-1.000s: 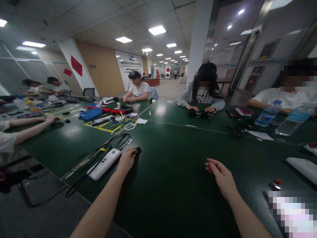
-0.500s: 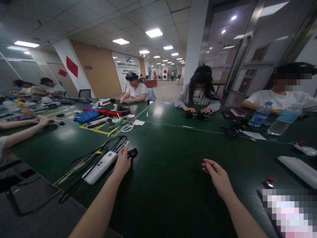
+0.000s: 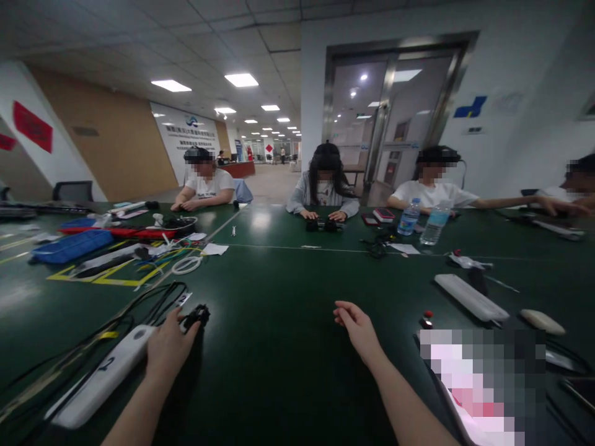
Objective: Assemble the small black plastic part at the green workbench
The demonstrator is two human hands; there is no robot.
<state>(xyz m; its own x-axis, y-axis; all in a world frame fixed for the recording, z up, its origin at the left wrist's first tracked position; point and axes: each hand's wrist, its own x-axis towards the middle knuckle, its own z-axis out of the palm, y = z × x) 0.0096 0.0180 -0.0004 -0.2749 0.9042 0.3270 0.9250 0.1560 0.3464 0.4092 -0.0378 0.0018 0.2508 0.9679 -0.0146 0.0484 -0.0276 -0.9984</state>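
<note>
The small black object (image 3: 198, 317) sits just past the far right end of the white case (image 3: 106, 371) marked 2, held in the left hand (image 3: 170, 344). That grip is narrow, thumb and fingers around the object's near side. Whether its underside rests on the desk (image 3: 260, 371) I cannot tell; if lifted, it could tip or twist out, since the far side looks unsupported.

Black leads (image 3: 162, 294) loop beyond the case's far end, with a white tag (image 3: 185, 300) right behind the fingers. A fingertip catching there could drag the leads or pull the case askew. The wrist lies so close to the case's right side that a leftward sweep might knock it.

The right hand (image 3: 357, 331), well to the right of the case, has its fingers loosely curled, nothing visible in them; how fully they close I cannot tell. From there it could hardly catch a slip.

Farther right of the case, a blurred-out screen (image 3: 469, 384) lies near the right forearm, which could bump it if swung outward.
</note>
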